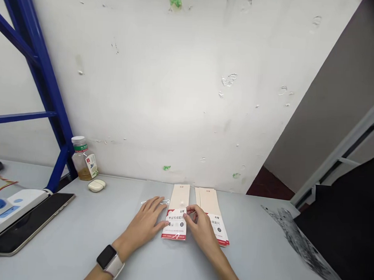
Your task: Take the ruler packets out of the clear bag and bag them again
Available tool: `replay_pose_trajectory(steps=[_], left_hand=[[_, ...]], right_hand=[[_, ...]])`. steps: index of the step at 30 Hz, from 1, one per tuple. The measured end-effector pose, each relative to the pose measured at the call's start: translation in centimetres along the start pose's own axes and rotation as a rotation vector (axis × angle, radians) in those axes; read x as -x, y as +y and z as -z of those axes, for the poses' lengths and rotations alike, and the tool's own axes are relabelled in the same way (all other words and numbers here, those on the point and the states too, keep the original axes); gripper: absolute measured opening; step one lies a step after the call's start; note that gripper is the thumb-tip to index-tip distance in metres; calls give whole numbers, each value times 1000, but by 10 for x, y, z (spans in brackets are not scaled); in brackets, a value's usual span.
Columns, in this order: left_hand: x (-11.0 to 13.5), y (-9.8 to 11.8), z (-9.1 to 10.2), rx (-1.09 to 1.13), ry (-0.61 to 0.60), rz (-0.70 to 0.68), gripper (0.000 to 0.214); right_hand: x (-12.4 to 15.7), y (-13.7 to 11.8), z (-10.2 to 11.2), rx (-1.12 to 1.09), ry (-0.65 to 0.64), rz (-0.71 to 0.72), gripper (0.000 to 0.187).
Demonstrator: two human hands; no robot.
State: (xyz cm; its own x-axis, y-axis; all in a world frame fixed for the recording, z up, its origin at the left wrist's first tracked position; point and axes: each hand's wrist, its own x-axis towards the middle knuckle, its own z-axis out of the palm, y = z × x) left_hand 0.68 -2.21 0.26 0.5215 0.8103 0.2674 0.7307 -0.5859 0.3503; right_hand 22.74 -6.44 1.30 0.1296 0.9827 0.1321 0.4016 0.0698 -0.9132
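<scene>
A flat ruler set packet (176,230), cream above with a white and red printed label below, lies on the table between my hands. My left hand (148,221) rests flat on the left, fingers stretched out, its thumb at the packet's left edge. A clear plastic film (164,202) shows by those fingers. On the other side, my right hand (201,227) has its fingers pinched together at the packet's right edge. Beneath and beyond that hand lies a small stack of similar packets (220,236), partly covered by it.
A grey table (132,265) meets a scuffed white wall (176,94). To the left stand a clear jar (84,162), a cream earbud case (96,185), a tablet (31,220) and a white power strip (7,210). Black fabric (347,221) and crumpled plastic (297,235) are at right.
</scene>
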Motion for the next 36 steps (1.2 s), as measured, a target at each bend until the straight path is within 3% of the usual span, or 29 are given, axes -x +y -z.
replay_pose_trajectory(steps=[4, 8, 13, 16, 21, 28, 36], left_hand=[[0, 2, 3, 8, 5, 27, 41], [-4, 8, 10, 150, 106, 81, 32], [-12, 15, 13, 828, 134, 227, 40], [-16, 15, 13, 1033, 152, 279, 51], [-17, 9, 17, 1095, 242, 313, 45], [-13, 13, 23, 1040, 122, 293, 34], [-15, 12, 23, 985, 158, 299, 38]], right_hand=[[-3, -4, 2, -140, -1, -58, 20], [-6, -6, 8, -247, -20, -79, 29], [-4, -9, 7, -335, -107, -77, 34], [-2, -11, 5, -333, -117, -79, 35], [-3, -8, 12, -306, -66, -96, 37], [-5, 0, 10, -294, -30, -91, 40], [-7, 7, 12, -300, -9, -44, 37]])
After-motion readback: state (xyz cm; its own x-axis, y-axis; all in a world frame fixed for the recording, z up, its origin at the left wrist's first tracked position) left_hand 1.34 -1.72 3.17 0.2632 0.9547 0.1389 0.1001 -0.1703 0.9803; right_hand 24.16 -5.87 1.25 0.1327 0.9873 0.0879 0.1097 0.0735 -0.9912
